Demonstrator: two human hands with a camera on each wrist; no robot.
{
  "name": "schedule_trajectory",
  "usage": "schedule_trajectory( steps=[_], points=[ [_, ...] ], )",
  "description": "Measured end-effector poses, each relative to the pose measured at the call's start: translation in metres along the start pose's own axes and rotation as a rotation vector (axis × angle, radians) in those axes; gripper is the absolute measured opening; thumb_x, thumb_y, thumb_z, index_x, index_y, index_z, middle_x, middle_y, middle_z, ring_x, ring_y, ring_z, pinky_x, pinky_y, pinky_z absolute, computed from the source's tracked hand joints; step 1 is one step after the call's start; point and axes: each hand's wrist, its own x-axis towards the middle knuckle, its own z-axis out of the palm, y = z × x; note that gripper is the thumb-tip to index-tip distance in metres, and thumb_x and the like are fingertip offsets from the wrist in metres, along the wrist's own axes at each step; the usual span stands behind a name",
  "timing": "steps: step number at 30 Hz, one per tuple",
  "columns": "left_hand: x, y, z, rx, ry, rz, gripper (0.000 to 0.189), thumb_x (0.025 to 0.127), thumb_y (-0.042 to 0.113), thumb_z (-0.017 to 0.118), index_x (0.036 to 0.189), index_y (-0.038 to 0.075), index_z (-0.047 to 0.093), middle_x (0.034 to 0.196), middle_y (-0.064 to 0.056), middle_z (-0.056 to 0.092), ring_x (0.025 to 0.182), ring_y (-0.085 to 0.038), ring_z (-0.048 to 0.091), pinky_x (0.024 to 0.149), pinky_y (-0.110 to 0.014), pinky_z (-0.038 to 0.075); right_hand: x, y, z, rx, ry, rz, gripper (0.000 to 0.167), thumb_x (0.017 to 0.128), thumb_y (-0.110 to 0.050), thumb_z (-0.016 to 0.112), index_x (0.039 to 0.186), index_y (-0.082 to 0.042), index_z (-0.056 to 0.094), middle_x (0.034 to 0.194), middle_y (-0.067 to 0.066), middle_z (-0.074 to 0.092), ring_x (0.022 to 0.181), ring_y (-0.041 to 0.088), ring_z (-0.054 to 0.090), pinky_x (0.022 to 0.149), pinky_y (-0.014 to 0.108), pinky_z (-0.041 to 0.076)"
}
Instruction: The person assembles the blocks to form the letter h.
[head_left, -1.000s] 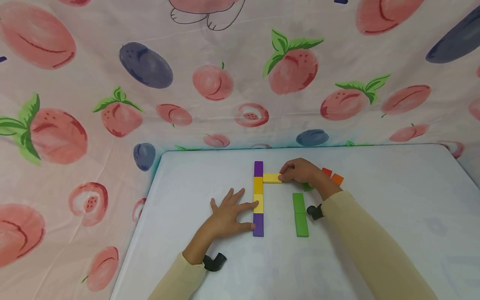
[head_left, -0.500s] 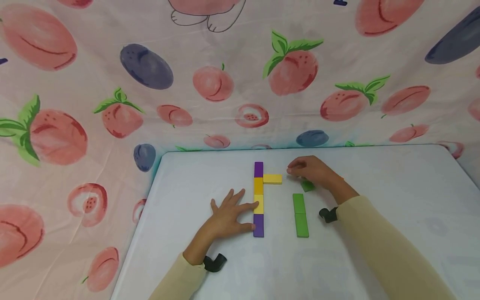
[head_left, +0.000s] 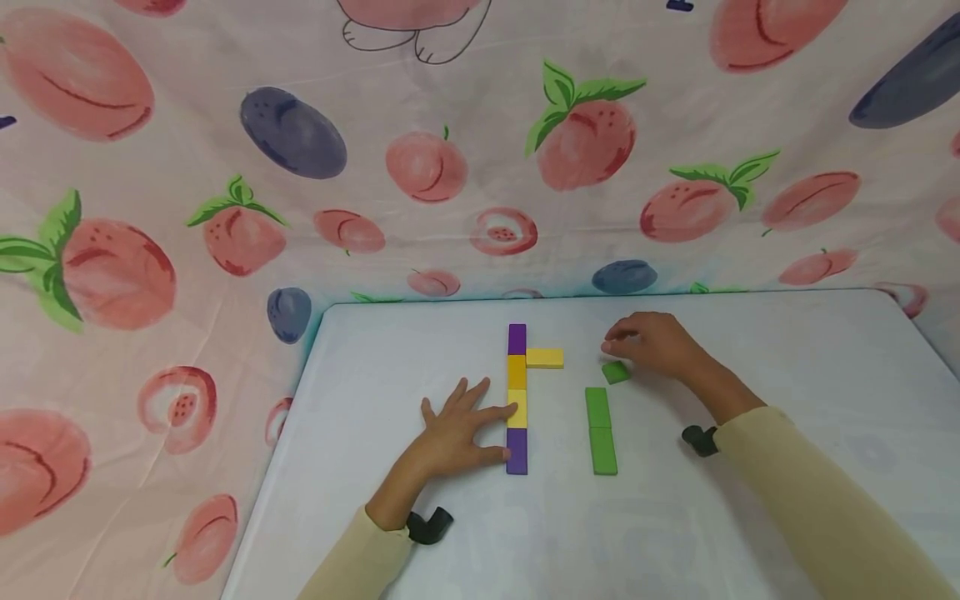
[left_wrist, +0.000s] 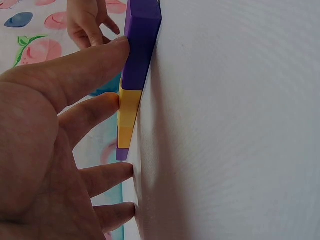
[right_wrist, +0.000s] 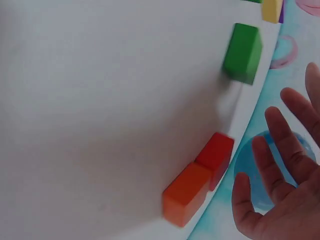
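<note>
My left hand (head_left: pixel 453 433) lies with spread, straight fingers beside a row of blocks. Its thumb touches the near purple block (head_left: pixel 517 451) and its index fingertip rests on a yellow block (head_left: pixel 518 409). Farther up the row come a darker yellow block (head_left: pixel 517 372) and a far purple block (head_left: pixel 517 339). A pale yellow block (head_left: pixel 544 358) juts rightward from the row. My right hand (head_left: pixel 651 343) holds nothing and hovers over the table just beyond a loose green block (head_left: pixel 616 372). In the right wrist view its fingers are relaxed and apart.
Two green blocks (head_left: pixel 601 431) lie end to end right of the row. An orange block (right_wrist: pixel 186 195) and a red block (right_wrist: pixel 216 159) sit together, hidden behind the right hand in the head view. A fruit-printed cloth (head_left: pixel 450 100) hangs behind the white table (head_left: pixel 825 400).
My right hand has let go of the pale yellow block, which stays against the row, and has moved right, uncovering the loose green block. The left hand has kept its place.
</note>
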Motion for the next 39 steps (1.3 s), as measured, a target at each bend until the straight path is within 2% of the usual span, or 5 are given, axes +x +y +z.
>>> schedule_trajectory(
  steps=[6, 13, 18, 35, 39],
  points=[
    [0.000, 0.000, 0.000, 0.000, 0.002, 0.001, 0.060, 0.086, 0.050, 0.076, 0.144, 0.042, 0.058, 0.170, -0.006, 0.027, 0.159, -0.041, 0.010, 0.107, -0.088, -0.002, -0.011, 0.007, -0.002, -0.080, 0.000, -0.022, 0.031, 0.092, -0.043, 0.074, 0.111, -0.019, 0.079, 0.109, 0.005, 0.074, 0.095, 0.024, 0.061, 0.073, 0.045, 0.050],
    [0.000, 0.000, 0.002, 0.006, 0.006, -0.006, 0.061, 0.086, 0.051, 0.076, 0.144, 0.042, 0.058, 0.170, -0.006, 0.026, 0.159, -0.040, 0.010, 0.107, -0.088, -0.002, -0.018, 0.013, 0.004, -0.155, -0.009, -0.031, 0.033, 0.089, -0.049, 0.076, 0.112, -0.025, 0.080, 0.118, 0.006, 0.071, 0.118, 0.034, 0.054, 0.086, 0.063, 0.044],
    [0.000, 0.000, 0.002, 0.015, 0.002, -0.010, 0.062, 0.086, 0.051, 0.076, 0.144, 0.042, 0.057, 0.170, -0.006, 0.026, 0.159, -0.039, 0.010, 0.107, -0.088, -0.002, -0.021, 0.017, 0.008, -0.180, -0.002, -0.024, 0.033, 0.086, -0.046, 0.080, 0.112, -0.027, 0.080, 0.118, 0.006, 0.069, 0.120, 0.035, 0.052, 0.093, 0.070, 0.039],
    [0.000, 0.000, 0.002, 0.014, 0.000, -0.015, 0.061, 0.087, 0.052, 0.075, 0.144, 0.043, 0.056, 0.170, -0.004, 0.026, 0.160, -0.037, 0.009, 0.108, -0.087, -0.002, -0.022, 0.016, 0.013, -0.169, 0.012, -0.020, 0.025, 0.081, -0.040, 0.086, 0.101, -0.027, 0.080, 0.120, 0.004, 0.071, 0.128, 0.039, 0.043, 0.097, 0.079, 0.027],
    [0.000, 0.000, 0.002, 0.013, 0.000, -0.017, 0.061, 0.087, 0.052, 0.075, 0.144, 0.043, 0.057, 0.170, -0.005, 0.026, 0.160, -0.038, 0.009, 0.108, -0.087, -0.003, -0.021, 0.014, 0.014, -0.142, 0.023, -0.023, 0.025, 0.078, -0.036, 0.089, 0.098, -0.026, 0.078, 0.110, 0.002, 0.075, 0.128, 0.038, 0.044, 0.098, 0.078, 0.024]
  ],
)
